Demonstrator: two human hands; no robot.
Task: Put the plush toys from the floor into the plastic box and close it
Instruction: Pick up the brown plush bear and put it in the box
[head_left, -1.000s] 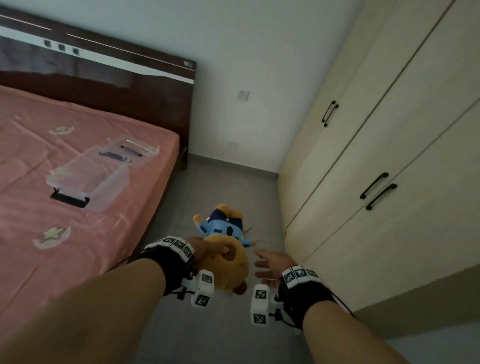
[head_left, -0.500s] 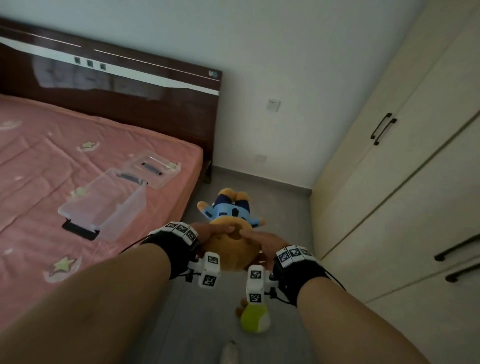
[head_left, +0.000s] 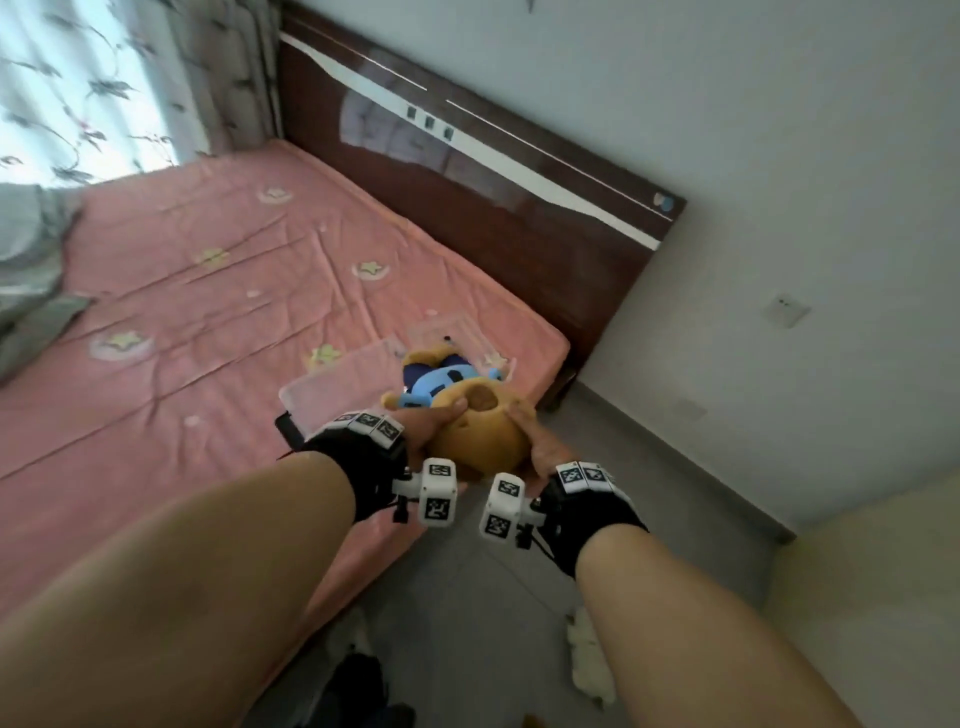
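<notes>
Over the near-right edge of the bed (head_left: 218, 291), both hands hold one plush toy (head_left: 470, 421) in the air, just in front of the plastic box (head_left: 332, 395).

Containers: box is clear plastic, sits on the pink sheet near the bed's right corner, open on top. Black latch (head_left: 287, 428) shows at its near-left end. Interior is mostly hidden behind the toy; what shows through the wall looks bare, can't confirm the rest. A clear flat piece, likely the lid (head_left: 452, 335), lies on the sheet just beyond the box, partly hidden by the toy.

Writing: none readable. Wrist bands carry black-and-white square marker tiles (head_left: 439, 491), patterns only. Small round badge (head_left: 663, 201) at the headboard's right end is too blurred to read.

Toy: tan head with a darker brown patch, blue torso, tan feet. Long axis runs near to far; head toward the camera, feet pointing at the headboard (head_left: 467, 171).

Left hand (head_left: 426, 423): clamped on the left side of the head, fingers curled over the top.
Right hand (head_left: 535, 436): pressed on the right side of the head, fingers wrapped around it.

Floor (head_left: 467, 597), near edge: a white plush (head_left: 587, 660) right of centre, plus a dark blurred item (head_left: 358, 686) left of it, can't identify.
</notes>
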